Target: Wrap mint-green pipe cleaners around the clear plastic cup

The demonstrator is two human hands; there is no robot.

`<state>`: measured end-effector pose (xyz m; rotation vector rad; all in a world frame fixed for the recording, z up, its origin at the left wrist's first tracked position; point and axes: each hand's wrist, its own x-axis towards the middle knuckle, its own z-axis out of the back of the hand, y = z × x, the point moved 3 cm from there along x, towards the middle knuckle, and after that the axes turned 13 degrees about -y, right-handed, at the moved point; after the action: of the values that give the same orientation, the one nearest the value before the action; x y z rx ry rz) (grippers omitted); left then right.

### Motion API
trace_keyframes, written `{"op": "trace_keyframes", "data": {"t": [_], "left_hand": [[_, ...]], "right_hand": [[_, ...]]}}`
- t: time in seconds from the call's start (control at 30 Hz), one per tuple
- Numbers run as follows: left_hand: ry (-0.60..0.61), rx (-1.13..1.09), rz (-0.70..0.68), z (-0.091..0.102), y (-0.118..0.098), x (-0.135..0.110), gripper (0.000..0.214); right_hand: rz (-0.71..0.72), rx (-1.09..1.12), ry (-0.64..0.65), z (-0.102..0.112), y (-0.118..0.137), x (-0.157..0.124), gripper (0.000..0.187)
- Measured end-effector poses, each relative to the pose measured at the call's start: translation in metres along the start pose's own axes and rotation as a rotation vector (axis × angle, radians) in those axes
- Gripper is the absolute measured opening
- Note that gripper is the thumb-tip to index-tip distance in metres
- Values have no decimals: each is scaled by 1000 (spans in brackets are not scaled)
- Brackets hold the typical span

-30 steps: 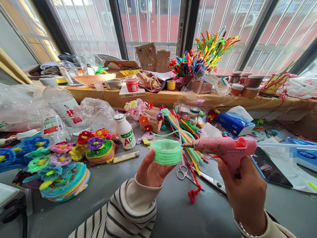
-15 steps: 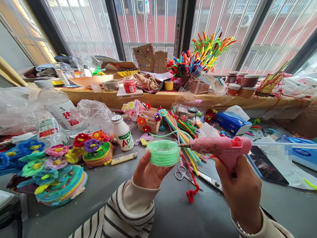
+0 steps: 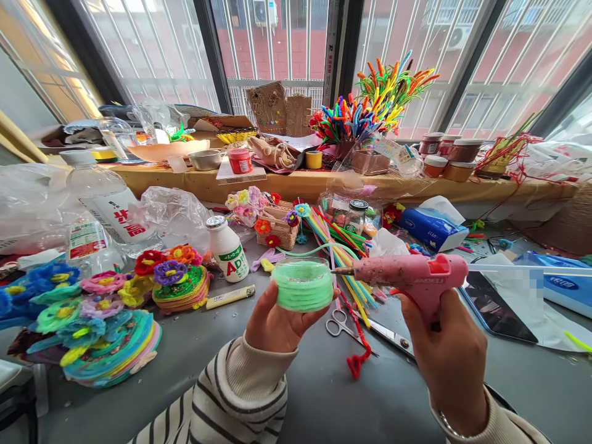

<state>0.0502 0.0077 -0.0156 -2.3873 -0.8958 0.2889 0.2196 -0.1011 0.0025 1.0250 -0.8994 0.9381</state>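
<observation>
Viewpoint shifted; raised left hand point(image 3: 276, 325) clasping cup point(image 3: 304, 292); right hand point(image 3: 456, 361) gripping glue gun point(image 3: 407, 275), nozzle point(image 3: 343, 271) contact unclear; scissors point(image 3: 348, 332) below.

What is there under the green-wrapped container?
The left hand is under the green-wrapped container, its palm and thumb visible. The container's base and parts of the fingers cannot be seen.

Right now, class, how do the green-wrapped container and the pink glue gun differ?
The green-wrapped container is round and ridged; the pink glue gun is pistol-shaped. The container is in the left hand, the gun in the right hand. Both are held above the table.
</observation>
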Motion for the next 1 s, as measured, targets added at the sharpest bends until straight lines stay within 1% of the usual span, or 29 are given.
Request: {"op": "trace_keyframes", "data": {"t": [0.23, 0.33, 0.5, 0.77, 0.9, 1.0], "left_hand": [[40, 4, -3, -6, -1, 1, 36], [46, 4, -4, -9, 0, 1, 36], [60, -3, 3, -9, 0, 0, 36], [11, 14, -5, -2, 1, -2, 41], [-15, 15, -16, 1, 2, -2, 50], [-21, 14, -24, 1, 1, -2, 46]], "right_hand": [[-4, 17, -8, 1, 1, 2, 25], [-7, 12, 9, 1, 1, 2, 24], [-6, -7, -5, 1, 1, 1, 25], [-35, -21, 18, 2, 0, 0, 23], [-45, -21, 18, 3, 0, 0, 23], [-46, -29, 24, 3, 1, 1, 24]]}}
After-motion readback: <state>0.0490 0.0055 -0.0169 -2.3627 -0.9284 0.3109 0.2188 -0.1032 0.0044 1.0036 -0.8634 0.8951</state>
